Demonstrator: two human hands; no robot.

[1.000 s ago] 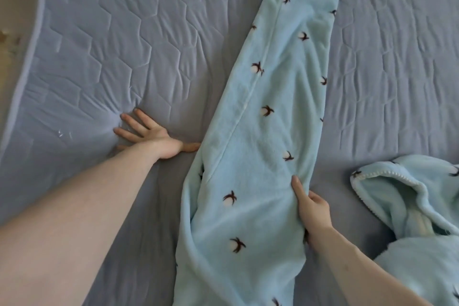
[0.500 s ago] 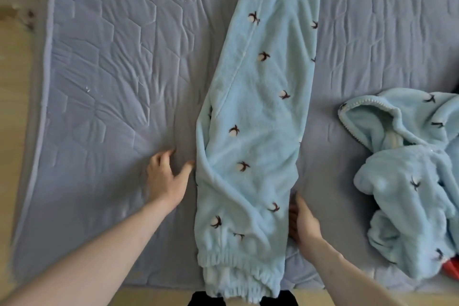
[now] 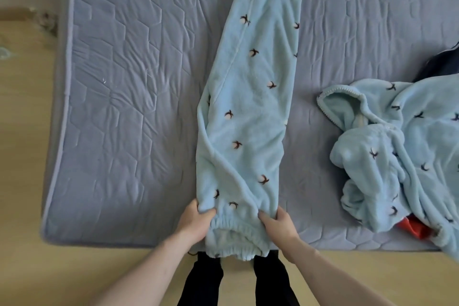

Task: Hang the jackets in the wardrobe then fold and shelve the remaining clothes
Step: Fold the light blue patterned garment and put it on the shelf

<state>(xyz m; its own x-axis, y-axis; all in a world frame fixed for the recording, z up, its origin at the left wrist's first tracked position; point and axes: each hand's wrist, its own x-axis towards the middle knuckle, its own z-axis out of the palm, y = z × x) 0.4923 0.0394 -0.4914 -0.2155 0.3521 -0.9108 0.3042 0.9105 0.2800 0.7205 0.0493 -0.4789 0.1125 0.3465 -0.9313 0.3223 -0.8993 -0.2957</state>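
Light blue fleece pyjama trousers (image 3: 250,97) with small dark bird marks lie folded lengthwise on the grey quilted mattress (image 3: 129,97), legs stretching away from me and the elastic waistband hanging over the near edge. My left hand (image 3: 196,221) grips the waistband's left corner, thumb on top of the fabric. At the right corner my right hand (image 3: 277,227) pinches the cloth the same way. A matching blue fleece top (image 3: 397,151) lies crumpled on the right of the mattress.
A red-orange garment (image 3: 413,227) peeks from under the fleece top, and a dark navy item (image 3: 442,64) lies behind it at the right edge. Wooden floor (image 3: 24,156) runs along the mattress's left and near sides. My legs in black trousers (image 3: 208,278) stand at the near edge.
Both hands have slid down the trousers toward me and taken hold of the waistband corners. My view has pulled back, showing the mattress's near edge and the floor.
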